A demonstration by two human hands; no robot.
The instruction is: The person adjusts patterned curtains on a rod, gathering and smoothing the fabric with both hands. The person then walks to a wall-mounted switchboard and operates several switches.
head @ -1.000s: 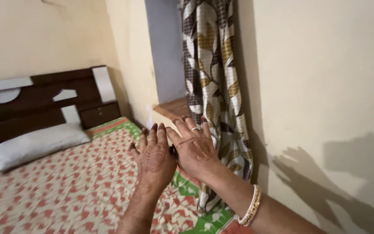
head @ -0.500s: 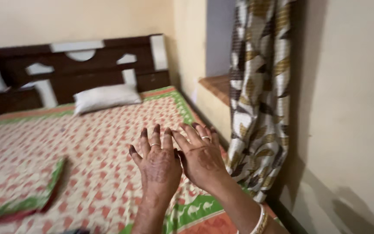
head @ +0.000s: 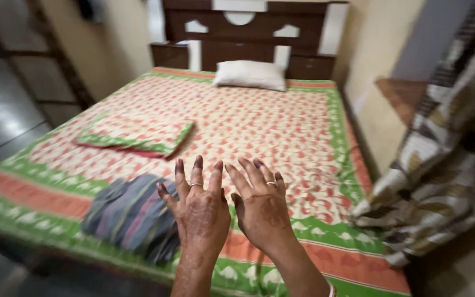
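Head view, hands: I see my left hand [head: 202,212] and right hand [head: 260,206] raised side by side, fingers spread, each grip empty.
Nearest item: striped folded cloth [head: 130,214] on the bed [head: 281,126], just left of my left hand, untouched.
Elsewhere: folded sheet [head: 136,133], pillow [head: 250,74].

Bed [head: 281,124] with red-and-green patterned sheet, dark headboard.
On it: white pillow [head: 250,75] upper centre; folded matching sheet [head: 136,135] left of centre; striped grey-blue cloth [head: 130,215] lower left.
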